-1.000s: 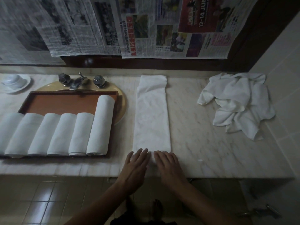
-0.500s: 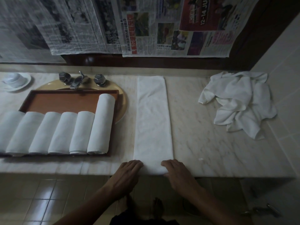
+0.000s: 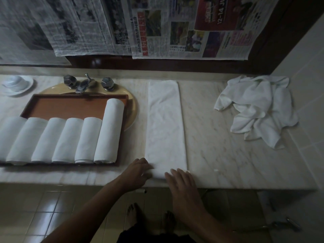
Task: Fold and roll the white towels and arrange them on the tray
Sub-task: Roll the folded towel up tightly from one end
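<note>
As it lies, folded towel (image 3: 165, 123), lengthwise front-to-back

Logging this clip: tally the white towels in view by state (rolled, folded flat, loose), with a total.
Rolled towels on the tray: 6 (the leftmost is cut by the frame edge)
Folded towel flat on the counter: 1
Loose heap: 1 heap; the number of towels in it cannot be told
Total: 7 towels, plus the heap
</note>
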Action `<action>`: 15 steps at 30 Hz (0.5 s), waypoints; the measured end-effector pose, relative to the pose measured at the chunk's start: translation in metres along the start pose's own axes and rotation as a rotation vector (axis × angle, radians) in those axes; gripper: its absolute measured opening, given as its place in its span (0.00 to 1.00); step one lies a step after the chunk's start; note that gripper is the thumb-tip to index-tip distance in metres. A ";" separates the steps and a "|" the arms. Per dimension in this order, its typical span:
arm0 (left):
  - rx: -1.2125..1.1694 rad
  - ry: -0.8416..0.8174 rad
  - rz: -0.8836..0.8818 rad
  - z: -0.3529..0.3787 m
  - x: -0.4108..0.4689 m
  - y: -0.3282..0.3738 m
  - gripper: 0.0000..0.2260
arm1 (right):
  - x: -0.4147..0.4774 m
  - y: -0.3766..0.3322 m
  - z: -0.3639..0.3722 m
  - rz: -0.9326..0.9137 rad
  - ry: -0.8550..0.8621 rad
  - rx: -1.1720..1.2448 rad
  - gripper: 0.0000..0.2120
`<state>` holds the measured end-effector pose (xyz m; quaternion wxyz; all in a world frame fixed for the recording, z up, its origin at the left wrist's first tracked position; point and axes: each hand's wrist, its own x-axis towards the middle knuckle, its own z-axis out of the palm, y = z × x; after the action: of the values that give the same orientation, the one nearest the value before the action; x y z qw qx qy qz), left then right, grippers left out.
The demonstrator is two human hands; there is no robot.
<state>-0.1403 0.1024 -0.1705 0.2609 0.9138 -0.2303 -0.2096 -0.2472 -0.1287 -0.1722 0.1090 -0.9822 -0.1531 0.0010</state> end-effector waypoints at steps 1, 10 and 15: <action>-0.024 -0.018 -0.018 -0.001 0.002 0.000 0.15 | -0.003 -0.002 0.004 0.018 -0.039 -0.019 0.34; 0.410 0.247 0.069 0.049 -0.022 0.052 0.38 | 0.022 0.011 0.016 0.030 -0.075 -0.067 0.34; 0.516 0.170 0.003 0.052 -0.008 0.035 0.49 | 0.044 0.021 0.013 0.039 -0.129 -0.085 0.34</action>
<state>-0.1842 0.0606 -0.1887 0.0382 0.9640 -0.2547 -0.0662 -0.1996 -0.1327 -0.1879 0.0569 -0.9866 -0.1405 0.0598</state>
